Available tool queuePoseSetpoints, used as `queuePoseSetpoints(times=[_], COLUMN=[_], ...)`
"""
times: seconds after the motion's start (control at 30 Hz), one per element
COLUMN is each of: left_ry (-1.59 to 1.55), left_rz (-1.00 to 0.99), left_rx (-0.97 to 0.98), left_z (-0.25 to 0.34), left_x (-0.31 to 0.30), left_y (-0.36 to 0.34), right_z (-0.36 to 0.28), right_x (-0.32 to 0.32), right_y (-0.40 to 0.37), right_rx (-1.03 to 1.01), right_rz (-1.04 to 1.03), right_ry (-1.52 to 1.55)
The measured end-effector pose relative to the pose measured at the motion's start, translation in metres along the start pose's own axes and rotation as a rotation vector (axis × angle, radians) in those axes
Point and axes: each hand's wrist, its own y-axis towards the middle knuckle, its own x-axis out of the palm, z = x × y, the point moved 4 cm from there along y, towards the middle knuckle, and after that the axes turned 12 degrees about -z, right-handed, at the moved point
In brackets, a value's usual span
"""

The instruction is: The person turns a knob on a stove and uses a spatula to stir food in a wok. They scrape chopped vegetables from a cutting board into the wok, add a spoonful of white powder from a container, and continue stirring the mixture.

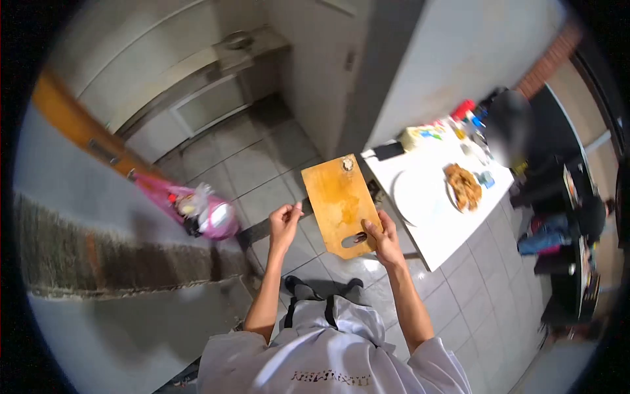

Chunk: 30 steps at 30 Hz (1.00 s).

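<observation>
A wooden cutting board [333,200] with a wet stain is held out over the floor in front of me. My right hand [386,241] grips its lower right side beside the handle hole. On the far end of the board lies a small pale item [348,164], too small to make out. My left hand [285,226] is off the board, to its left, with the fingers curled and pressed together; whatever they may hold is hidden.
A pink plastic bag [220,220] hangs at the left by the orange door frame [82,131]. On the right, a white table [433,253] carries a round white plate [415,197], fried food [464,187] and bottles. People are at the far right.
</observation>
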Motion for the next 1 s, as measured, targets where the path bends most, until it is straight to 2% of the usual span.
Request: queuePoseSetpoints(times=[0.07, 0.13, 0.2, 0.27, 0.33, 0.37, 0.4, 0.5, 0.57, 0.6, 0.7, 0.77, 0.83, 0.87, 0.97, 1.0], left_ry=[0.138, 0.119, 0.100, -0.007, -0.048, -0.102, -0.120, -0.124, -0.067, -0.058, -0.301, -0.320, -0.318, -0.328, -0.214, -0.166], left_rz=[-0.183, -0.309, -0.418, -0.497, -0.621, -0.661, -0.778, -0.880, -0.953, -0.959, -0.873, -0.840, -0.770, -0.757, -0.715, -0.705], left_rx=[0.007, 0.038, -0.039, -0.194, -0.233, -0.317, -0.320, -0.370, -0.356, -0.357, -0.533, -0.529, -0.531, -0.522, -0.502, -0.484], left_z=[-0.008, -0.019, -0.046, -0.045, -0.069, -0.078, -0.078, -0.072, -0.075, -0.076, -0.095, -0.114, -0.132, -0.139, -0.157, -0.163], left_x=[0.057, 0.118, 0.178, 0.247, 0.311, 0.345, 0.376, 0.456, 0.501, 0.518, 0.580, 0.612, 0.660, 0.677, 0.725, 0.743], left_y=[-0.008, -0.022, -0.038, -0.062, -0.077, -0.085, -0.092, -0.110, -0.116, -0.119, -0.116, -0.107, -0.085, -0.074, -0.042, -0.028], right_z=[-0.008, -0.015, -0.028, -0.034, -0.022, -0.022, -0.024, -0.047, -0.053, -0.056, -0.058, -0.052, -0.049, -0.051, -0.064, -0.063], right_x=[-0.038, -0.081, -0.124, -0.171, -0.230, -0.259, -0.278, -0.322, -0.361, -0.373, -0.430, -0.462, -0.517, -0.538, -0.598, -0.619], right_y=[-0.037, -0.075, -0.117, -0.162, -0.207, -0.229, -0.249, -0.287, -0.307, -0.313, -0.322, -0.322, -0.320, -0.319, -0.307, -0.299], right_rx=[-0.050, -0.097, -0.126, -0.111, -0.135, -0.127, -0.122, -0.186, -0.229, -0.238, -0.230, -0.226, -0.131, -0.128, 0.136, 0.122], right_rz=[0.085, 0.215, 0.292, 0.399, 0.509, 0.541, 0.576, 0.705, 0.712, 0.712, 0.722, 0.719, 0.790, 0.775, 0.662, 0.660], right_ry=[0.018, 0.113, 0.094, 0.171, 0.092, 0.056, 0.031, 0.097, 0.095, 0.110, 0.176, 0.207, 0.291, 0.281, 0.103, 0.105])
